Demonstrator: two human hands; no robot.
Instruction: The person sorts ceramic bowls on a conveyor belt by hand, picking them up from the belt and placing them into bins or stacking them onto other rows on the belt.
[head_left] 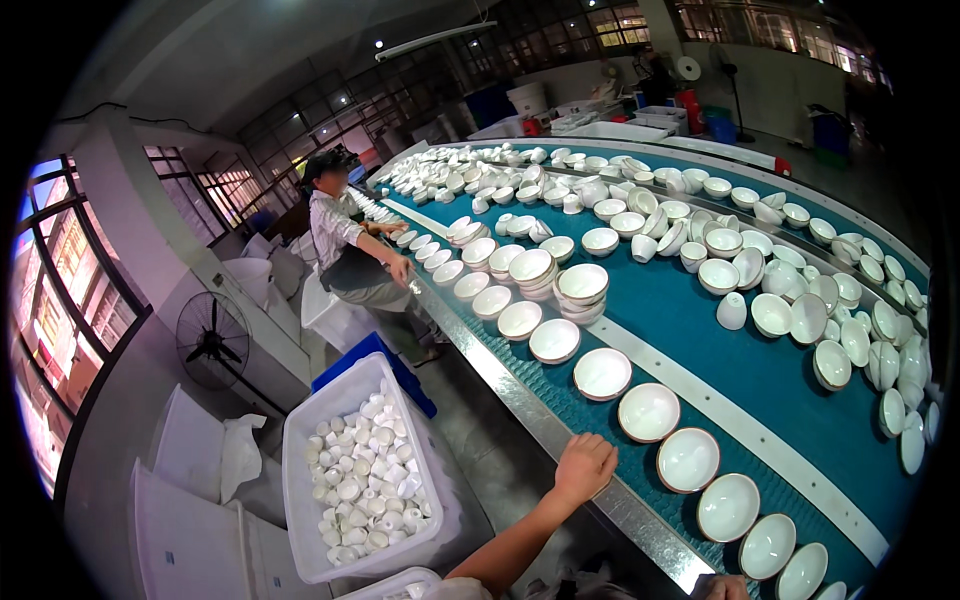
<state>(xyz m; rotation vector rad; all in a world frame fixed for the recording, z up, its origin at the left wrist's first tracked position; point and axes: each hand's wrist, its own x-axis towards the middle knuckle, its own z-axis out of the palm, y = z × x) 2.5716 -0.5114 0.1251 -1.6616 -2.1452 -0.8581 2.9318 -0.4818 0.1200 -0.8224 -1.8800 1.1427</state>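
My left hand rests on the metal edge of a long green conveyor table, its fingers curled over the edge. Close beside it, a row of white bowls with brown rims runs along the near strip; the nearest is a bowl. At the bottom of the picture only part of my right hand shows, near the same edge and a bowl; its fingers are mostly cut off. Farther up the row stand stacked bowls.
A white bin full of small white cups stands left of the table, with a blue crate behind. A co-worker reaches toward the table's far left. Many bowls crowd the green belt. A black fan stands by the wall.
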